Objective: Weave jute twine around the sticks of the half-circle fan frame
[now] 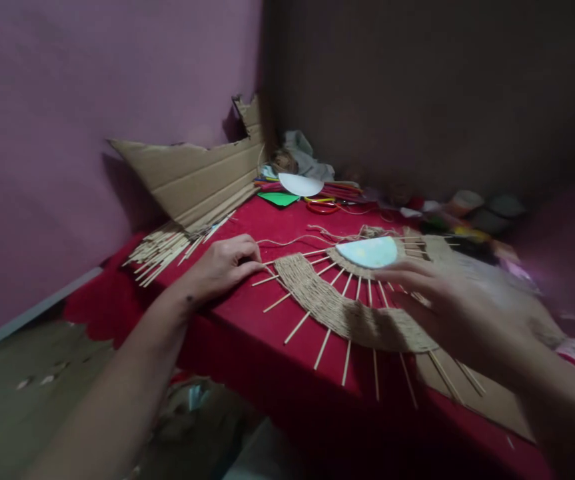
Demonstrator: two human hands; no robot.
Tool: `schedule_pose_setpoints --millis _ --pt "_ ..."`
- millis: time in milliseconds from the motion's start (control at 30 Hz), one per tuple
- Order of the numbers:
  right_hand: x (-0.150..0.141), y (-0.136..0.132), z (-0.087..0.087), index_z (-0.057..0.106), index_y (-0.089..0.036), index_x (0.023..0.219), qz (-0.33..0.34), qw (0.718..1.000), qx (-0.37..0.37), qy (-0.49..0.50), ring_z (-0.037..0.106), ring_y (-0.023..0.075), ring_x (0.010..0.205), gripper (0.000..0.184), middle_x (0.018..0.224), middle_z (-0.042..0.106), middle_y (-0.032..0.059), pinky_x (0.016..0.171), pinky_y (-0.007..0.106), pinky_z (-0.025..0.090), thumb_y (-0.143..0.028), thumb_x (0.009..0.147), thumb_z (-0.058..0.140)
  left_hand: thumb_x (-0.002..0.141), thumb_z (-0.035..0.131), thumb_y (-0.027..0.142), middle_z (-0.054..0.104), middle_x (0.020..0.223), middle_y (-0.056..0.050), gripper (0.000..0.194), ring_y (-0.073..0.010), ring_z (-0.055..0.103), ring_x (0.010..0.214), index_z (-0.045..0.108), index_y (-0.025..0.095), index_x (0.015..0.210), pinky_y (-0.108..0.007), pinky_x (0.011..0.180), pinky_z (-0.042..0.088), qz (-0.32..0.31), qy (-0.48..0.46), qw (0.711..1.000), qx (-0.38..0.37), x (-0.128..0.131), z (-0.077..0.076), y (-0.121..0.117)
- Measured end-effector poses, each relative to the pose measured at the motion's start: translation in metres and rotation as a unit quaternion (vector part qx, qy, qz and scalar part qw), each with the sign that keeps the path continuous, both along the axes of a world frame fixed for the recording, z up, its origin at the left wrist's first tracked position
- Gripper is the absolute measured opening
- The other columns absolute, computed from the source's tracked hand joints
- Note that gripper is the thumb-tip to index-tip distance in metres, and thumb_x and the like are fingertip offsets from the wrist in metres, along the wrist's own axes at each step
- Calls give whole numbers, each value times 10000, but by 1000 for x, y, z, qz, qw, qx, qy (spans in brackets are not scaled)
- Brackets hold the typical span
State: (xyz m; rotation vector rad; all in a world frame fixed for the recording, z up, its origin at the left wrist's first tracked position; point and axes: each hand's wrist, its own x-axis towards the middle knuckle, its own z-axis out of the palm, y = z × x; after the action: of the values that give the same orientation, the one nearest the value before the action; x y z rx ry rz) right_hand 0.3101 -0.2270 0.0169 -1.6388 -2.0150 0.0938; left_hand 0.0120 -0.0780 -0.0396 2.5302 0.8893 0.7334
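As seen from beside the worker, with a dial laid over the work and twelve pointing away, the items stood as follows.

Item: one woven fan (317, 293), on the surface (272, 219), which was draped in red; long axis from nine to three, stick tips radiating mostly between nine and four. Pale blue half-disc (367, 253) at its hub, straight edge toward twelve.

Item: left hand (224, 267), at nine, just beside the end of the woven band. Grip narrow, thumb and fingers drawn together on what seemed to be twine (287, 243), near the endmost stick tip. From this grip the band ran off toward four; this hand was the nearer to its left end.

Item: right hand (442, 297), at three, over the fan's right half, nearer the half-disc. Grip wide, fingers outstretched; blurred, so contact with the sticks could not be told.

Item: loose sticks (160, 250), a bundle, between nine and ten, well apart from the fan.

Item: cardboard panel (202, 180), at ten, propped along the wall.

Item: white half-disc (301, 185), at eleven, with red-handled scissors (321, 208) just beside it.

Item: cardboard sheet (487, 400), at four, partly under the fan's sticks.
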Motion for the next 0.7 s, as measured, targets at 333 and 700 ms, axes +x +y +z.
schedule_pose_setpoints --millis 333,700 --pt "-110 126 -29 699 -165 906 113 980 -141 -86 550 170 823 211 948 614 92 723 284 374 -161 818 507 882 460 194 581 865 -48 160 -137 543 804 587 150 797 -275 767 428 -14 0 1000 16 -1 -2 -4" --pt "-122 131 -17 614 -157 993 150 945 -164 -242 567 177 757 241 954 625 113 560 267 282 -131 815 454 868 448 148 570 822 -40 151 -148 544 781 598 156 859 -274 728 427 5 0 999 46 4 -9 1"
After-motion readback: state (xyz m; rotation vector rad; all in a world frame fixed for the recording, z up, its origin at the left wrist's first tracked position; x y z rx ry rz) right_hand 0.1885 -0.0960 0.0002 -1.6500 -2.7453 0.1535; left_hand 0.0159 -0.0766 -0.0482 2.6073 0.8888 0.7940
